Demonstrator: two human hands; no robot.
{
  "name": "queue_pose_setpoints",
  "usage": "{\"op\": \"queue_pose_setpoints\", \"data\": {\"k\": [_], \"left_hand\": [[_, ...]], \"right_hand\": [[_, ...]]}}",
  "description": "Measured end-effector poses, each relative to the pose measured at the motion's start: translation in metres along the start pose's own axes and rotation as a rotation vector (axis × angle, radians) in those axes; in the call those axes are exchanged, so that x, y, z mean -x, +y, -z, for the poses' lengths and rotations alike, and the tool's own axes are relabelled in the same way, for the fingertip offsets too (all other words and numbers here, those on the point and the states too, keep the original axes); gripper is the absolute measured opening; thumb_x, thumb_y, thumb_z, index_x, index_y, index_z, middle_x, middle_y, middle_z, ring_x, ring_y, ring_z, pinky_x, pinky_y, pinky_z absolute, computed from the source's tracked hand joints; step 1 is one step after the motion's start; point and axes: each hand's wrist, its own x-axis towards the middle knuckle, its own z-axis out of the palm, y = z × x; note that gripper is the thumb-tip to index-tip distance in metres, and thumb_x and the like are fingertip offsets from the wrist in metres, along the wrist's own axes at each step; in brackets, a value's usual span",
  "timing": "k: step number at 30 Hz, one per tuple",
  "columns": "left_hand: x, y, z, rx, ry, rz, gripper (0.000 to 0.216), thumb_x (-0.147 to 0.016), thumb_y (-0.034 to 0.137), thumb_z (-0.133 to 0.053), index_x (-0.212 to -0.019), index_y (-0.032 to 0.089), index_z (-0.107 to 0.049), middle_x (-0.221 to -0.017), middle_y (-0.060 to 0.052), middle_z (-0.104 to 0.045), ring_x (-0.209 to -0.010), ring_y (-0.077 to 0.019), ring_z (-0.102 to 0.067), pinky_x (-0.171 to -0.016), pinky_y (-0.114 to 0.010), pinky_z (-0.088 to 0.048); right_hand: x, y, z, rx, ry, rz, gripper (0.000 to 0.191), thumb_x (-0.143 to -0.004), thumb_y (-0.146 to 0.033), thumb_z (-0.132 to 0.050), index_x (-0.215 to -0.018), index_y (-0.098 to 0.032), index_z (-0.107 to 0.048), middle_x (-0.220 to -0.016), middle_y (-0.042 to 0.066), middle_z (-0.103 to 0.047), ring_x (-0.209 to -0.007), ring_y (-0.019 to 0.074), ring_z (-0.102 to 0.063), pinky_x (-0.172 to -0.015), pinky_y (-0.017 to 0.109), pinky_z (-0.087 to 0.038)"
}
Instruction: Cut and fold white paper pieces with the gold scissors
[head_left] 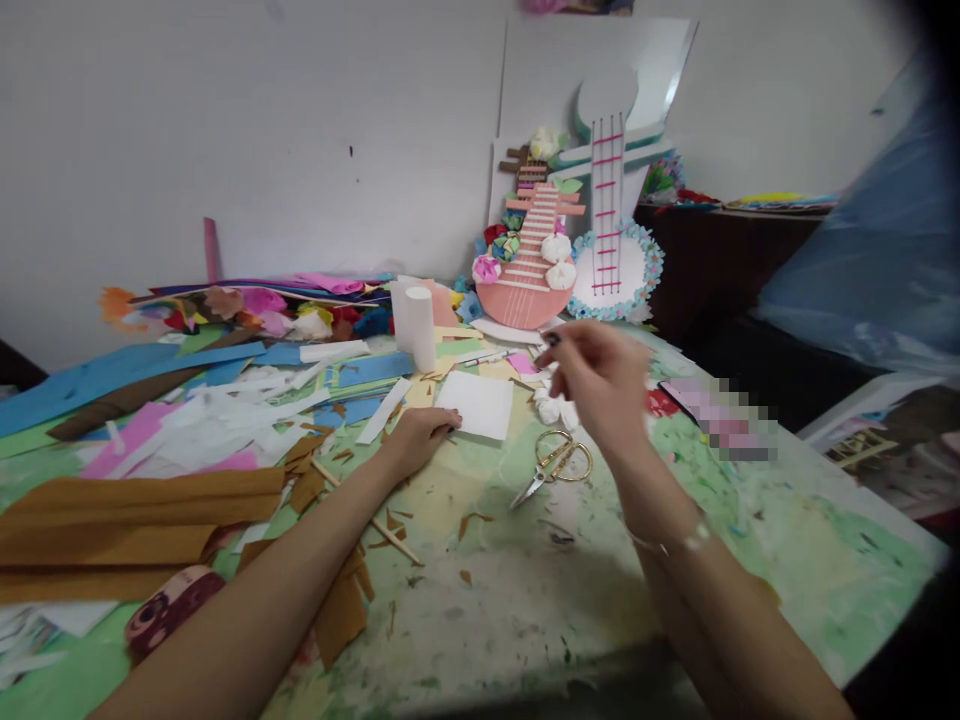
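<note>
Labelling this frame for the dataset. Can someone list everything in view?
white paper square: 1, white, table centre, left fingertips at its edge
scissors: 1, gold handles, on the table below the right hand
paper tube: 1, white, upright behind the square
brown paper sheets: several, brown, table left
blue paper strips: several, blue, far left
wooden stick: 1, tan, beside the left forearm
pink guitar model: 1, pink, against the wall
white guitar model: 1, white and teal, right of the pink one
table: 1, green-stained
left hand: 1, resting on the table
right hand: 1, raised, blurred, fingers pinched, contents unclear
</note>
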Motion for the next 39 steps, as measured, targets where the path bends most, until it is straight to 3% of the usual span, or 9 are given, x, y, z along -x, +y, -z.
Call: {"op": "queue_pose_setpoints", "data": {"k": [3,6,10,15,28,34,39], "left_hand": [[0.000,-0.002,-0.001,0.019,0.000,0.005,0.022,-0.082,0.014,-0.047,-0.083,0.019,-0.069,-0.094,-0.003,-0.073,-0.095,-0.0178,-0.067,-0.087,-0.031,-0.052],[0.000,-0.003,-0.002,0.040,-0.014,0.007,0.023,-0.082,0.016,-0.047,-0.084,0.019,-0.069,-0.095,-0.004,-0.073,-0.097,-0.0185,-0.067,-0.089,-0.031,-0.051],[-0.001,-0.005,-0.003,0.048,-0.018,-0.006,0.025,-0.083,0.016,-0.045,-0.084,0.019,-0.069,-0.095,-0.005,-0.073,-0.098,-0.0188,-0.066,-0.089,-0.032,-0.051],[-0.001,-0.004,-0.004,0.031,-0.016,-0.018,0.025,-0.084,0.015,-0.045,-0.084,0.020,-0.069,-0.096,-0.004,-0.073,-0.098,-0.0184,-0.066,-0.088,-0.031,-0.051],[0.000,0.001,-0.003,-0.050,0.008,-0.056,0.020,-0.081,0.016,-0.051,-0.089,0.019,-0.069,-0.095,-0.005,-0.073,-0.096,-0.0191,-0.066,-0.087,-0.032,-0.051],[-0.002,0.009,0.001,-0.217,-0.129,-0.174,0.039,-0.082,0.009,-0.045,-0.113,0.021,-0.065,-0.121,-0.013,-0.061,-0.110,-0.0236,-0.056,-0.095,-0.042,-0.045],[-0.004,0.012,0.002,-0.292,-0.229,-0.217,0.041,-0.088,0.012,-0.041,-0.119,0.027,-0.062,-0.125,-0.013,-0.058,-0.114,-0.0251,-0.052,-0.096,-0.046,-0.041]], "right_hand": [[-0.035,0.044,-0.027,0.547,-0.275,-0.362,0.017,-0.081,-0.024,-0.052,-0.081,-0.013,-0.065,-0.060,0.004,-0.065,-0.048,0.0112,-0.060,-0.051,0.021,-0.044],[-0.041,0.078,-0.045,0.659,-0.301,-0.431,0.018,-0.078,-0.021,-0.055,-0.072,-0.008,-0.066,-0.052,0.011,-0.063,-0.061,0.0198,-0.064,-0.061,0.026,-0.046],[-0.036,0.099,-0.052,0.668,-0.329,-0.436,0.020,-0.076,-0.019,-0.054,-0.061,-0.012,-0.065,-0.049,0.009,-0.062,-0.067,0.0197,-0.064,-0.067,0.024,-0.045],[-0.037,0.112,-0.050,0.624,-0.338,-0.443,0.018,-0.075,-0.019,-0.052,-0.064,-0.015,-0.065,-0.044,0.001,-0.059,-0.055,0.0137,-0.061,-0.061,0.019,-0.043],[-0.036,0.123,-0.051,0.566,-0.284,-0.422,0.011,-0.072,-0.016,-0.054,-0.066,-0.016,-0.063,-0.037,-0.003,-0.050,-0.050,0.0141,-0.058,-0.062,0.021,-0.043],[-0.034,0.126,-0.049,0.517,-0.264,-0.433,0.012,-0.070,-0.012,-0.055,-0.079,-0.015,-0.062,-0.040,-0.005,-0.053,-0.045,0.0118,-0.058,-0.062,0.019,-0.044],[-0.033,0.124,-0.050,0.522,-0.243,-0.417,0.014,-0.070,-0.013,-0.057,-0.082,-0.015,-0.061,-0.039,-0.005,-0.052,-0.045,0.0130,-0.058,-0.059,0.020,-0.044]]}}
